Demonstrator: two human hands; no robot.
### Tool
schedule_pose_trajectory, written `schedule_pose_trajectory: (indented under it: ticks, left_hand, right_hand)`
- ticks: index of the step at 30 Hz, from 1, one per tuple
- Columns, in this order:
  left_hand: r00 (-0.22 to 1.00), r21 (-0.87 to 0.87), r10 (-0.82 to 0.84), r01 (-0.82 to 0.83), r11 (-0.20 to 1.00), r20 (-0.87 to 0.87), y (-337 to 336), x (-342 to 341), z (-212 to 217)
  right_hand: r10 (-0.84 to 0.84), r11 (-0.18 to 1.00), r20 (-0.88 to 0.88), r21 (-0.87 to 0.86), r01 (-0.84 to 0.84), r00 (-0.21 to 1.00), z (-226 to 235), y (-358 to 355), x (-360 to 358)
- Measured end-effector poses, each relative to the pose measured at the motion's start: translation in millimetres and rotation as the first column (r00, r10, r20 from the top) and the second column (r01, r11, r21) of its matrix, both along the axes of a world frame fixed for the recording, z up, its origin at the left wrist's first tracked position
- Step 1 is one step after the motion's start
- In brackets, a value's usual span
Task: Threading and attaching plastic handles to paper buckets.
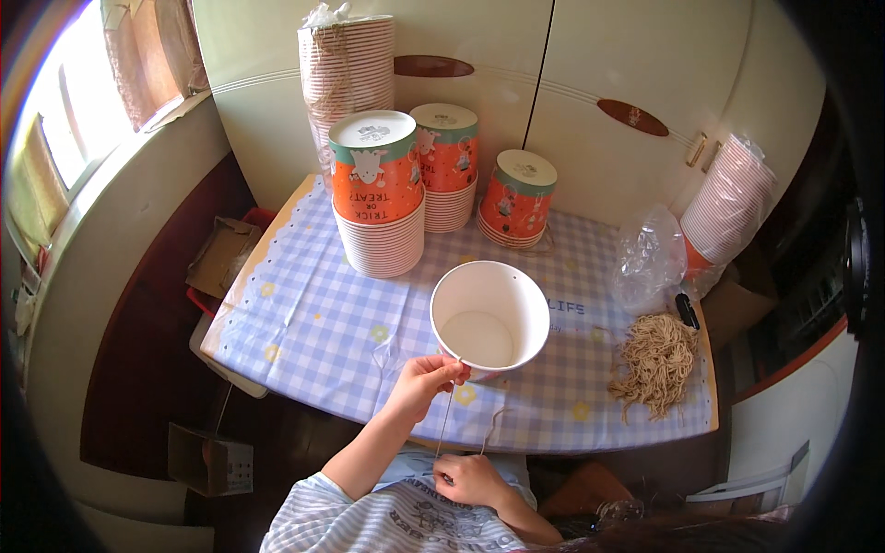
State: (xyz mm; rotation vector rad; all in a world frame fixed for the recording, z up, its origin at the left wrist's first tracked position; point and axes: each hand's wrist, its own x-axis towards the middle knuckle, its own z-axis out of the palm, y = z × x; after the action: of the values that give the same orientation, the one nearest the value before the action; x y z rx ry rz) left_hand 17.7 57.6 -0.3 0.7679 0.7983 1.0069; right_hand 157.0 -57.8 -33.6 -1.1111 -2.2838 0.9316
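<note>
A white-lined paper bucket [527,309] stands mouth up near the table's front edge, with a small hole below its far rim. At its near rim, my left hand [430,382] is closed in a pinch. A thin cord [446,422] runs from those fingers down to my right hand [472,479], which is closed around it close to my body. Another length of cord [491,431] rises from the right hand and rests over the table edge. The pinching fingertips partly hide where cord and rim meet.
Upside-down stacks of orange paper buckets [378,189] stand at the back, beside a tall wrapped stack [346,78]. On the right lie a heap of cords [656,364], a black object [687,311], a clear plastic bag [648,258] and another wrapped stack [728,198]. Cabinet doors [636,55] close off the back.
</note>
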Motion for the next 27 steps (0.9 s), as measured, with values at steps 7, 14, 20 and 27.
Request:
schedule_pose_trajectory:
  ticks: [7,14,20,27]
  left_hand:
    - [0.999,-0.022,-0.027,0.027,0.999,-0.027,6,-1,1]
    - [0.999,-0.03,-0.027,0.026,0.999,-0.03,8,-1,0]
    - [0.994,0.061,0.008,-0.001,0.998,-0.109,5,-2,-8]
    - [0.871,0.527,0.427,-0.251,0.812,-0.243,-4,-6,-13]
  right_hand:
    - [0.014,1.0,-0.009,0.009,-0.014,1.0,-2,2,0]
    - [0.019,1.0,-0.046,0.012,-0.019,0.999,-3,3,-1]
    - [-0.018,0.997,-0.009,-0.077,0.017,1.0,-13,-4,-4]
    - [0.183,0.959,0.046,-0.23,-0.168,0.982,-16,-7,2]
